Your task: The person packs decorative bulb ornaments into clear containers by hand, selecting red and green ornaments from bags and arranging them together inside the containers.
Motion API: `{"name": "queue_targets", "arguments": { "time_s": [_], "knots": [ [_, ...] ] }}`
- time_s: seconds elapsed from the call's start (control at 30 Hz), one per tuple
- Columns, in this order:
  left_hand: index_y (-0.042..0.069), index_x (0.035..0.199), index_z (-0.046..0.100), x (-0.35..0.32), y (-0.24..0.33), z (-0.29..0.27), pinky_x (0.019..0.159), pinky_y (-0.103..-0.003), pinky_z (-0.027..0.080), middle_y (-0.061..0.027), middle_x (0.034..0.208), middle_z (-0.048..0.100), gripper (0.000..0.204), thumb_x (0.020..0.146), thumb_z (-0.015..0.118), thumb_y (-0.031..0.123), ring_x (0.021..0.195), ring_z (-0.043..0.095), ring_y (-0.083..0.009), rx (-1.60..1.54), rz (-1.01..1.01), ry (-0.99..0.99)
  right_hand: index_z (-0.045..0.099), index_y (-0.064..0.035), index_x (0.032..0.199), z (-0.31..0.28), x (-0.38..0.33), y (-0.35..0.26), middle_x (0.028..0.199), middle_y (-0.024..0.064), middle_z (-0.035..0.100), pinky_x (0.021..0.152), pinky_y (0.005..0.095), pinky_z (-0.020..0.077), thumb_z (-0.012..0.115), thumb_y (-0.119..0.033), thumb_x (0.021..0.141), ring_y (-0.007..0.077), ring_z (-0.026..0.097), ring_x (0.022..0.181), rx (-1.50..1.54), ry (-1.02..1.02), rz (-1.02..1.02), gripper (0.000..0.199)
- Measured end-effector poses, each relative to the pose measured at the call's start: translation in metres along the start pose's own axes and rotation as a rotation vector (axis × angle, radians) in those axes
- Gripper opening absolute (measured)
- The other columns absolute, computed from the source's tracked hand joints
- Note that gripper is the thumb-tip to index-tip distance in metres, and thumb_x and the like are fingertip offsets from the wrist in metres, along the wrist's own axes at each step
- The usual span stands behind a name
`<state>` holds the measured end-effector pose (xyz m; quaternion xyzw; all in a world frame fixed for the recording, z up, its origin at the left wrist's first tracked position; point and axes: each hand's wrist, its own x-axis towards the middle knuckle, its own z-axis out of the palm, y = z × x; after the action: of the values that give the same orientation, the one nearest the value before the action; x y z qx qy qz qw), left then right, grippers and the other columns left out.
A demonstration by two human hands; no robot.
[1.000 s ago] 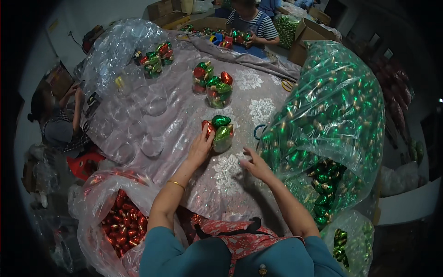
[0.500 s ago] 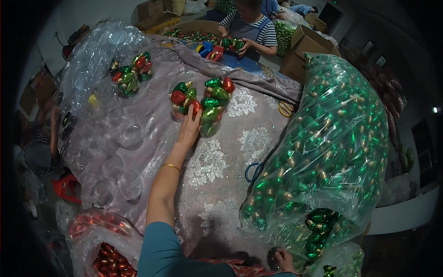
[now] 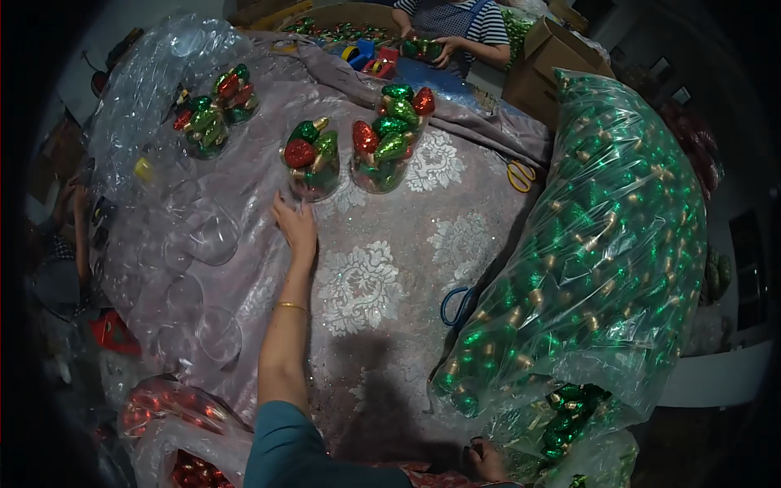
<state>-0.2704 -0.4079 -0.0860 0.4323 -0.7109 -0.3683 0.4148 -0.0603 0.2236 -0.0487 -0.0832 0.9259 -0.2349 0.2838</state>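
Observation:
My left hand (image 3: 297,221) is open, its fingers apart, just below a clear plastic tub (image 3: 313,185) of red and green glittery bulb ornaments (image 3: 299,153). I cannot tell whether a fingertip touches the tub. To its right stands a second filled tub (image 3: 376,177), heaped with green and red ornaments. At the lower edge my right hand (image 3: 488,462) is curled, partly cut off by the frame; something dark shows at its fingertips. It is beside the mouth of a large clear bag (image 3: 602,244) packed with green ornaments, some showing at the opening (image 3: 565,419).
More filled tubs (image 3: 207,134) stand far left; clear empty tubs (image 3: 213,236) lie nearer on the patterned cloth (image 3: 358,293). Blue-handled scissors (image 3: 455,307) and yellow-handled scissors (image 3: 521,175) lie right. A red-ornament bag (image 3: 195,472) sits lower left. Across the table, a person (image 3: 455,37) handles ornaments.
My left hand has let go of a red ornament at the tubs and drawn back toward me and left. The two middle tubs now stand farther apart. The view has shifted slightly.

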Motion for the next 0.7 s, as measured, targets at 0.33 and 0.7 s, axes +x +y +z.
{"name": "queue_targets", "arguments": {
  "time_s": [0.33, 0.7],
  "knots": [
    [0.002, 0.135, 0.034, 0.043, 0.017, 0.063, 0.090, -0.037, 0.045, -0.0227, 0.124, 0.051, 0.062, 0.079, 0.061, 0.011, 0.108, 0.055, -0.0332, -0.229, 0.035, -0.555, 0.062, -0.0100, 0.099, 0.000, 0.015, -0.001, 0.086, 0.0175, 0.063, 0.070, 0.0411, 0.0475, 0.059, -0.025, 0.087, 0.0324, 0.060, 0.077, 0.071, -0.020, 0.063, 0.019],
    [0.007, 0.120, 0.049, 0.039, 0.004, -0.181, 0.099, -0.062, 0.025, -0.0113, 0.116, 0.053, 0.046, 0.079, 0.063, 0.022, 0.118, 0.045, -0.0292, 0.969, 0.289, 0.010, 0.056, -0.0010, 0.092, -0.006, 0.022, -0.023, 0.083, 0.0211, 0.063, 0.068, 0.0442, 0.0488, 0.056, -0.020, 0.087, 0.0385, 0.062, 0.074, -0.107, 0.075, 0.040, 0.019]
  ]
}}
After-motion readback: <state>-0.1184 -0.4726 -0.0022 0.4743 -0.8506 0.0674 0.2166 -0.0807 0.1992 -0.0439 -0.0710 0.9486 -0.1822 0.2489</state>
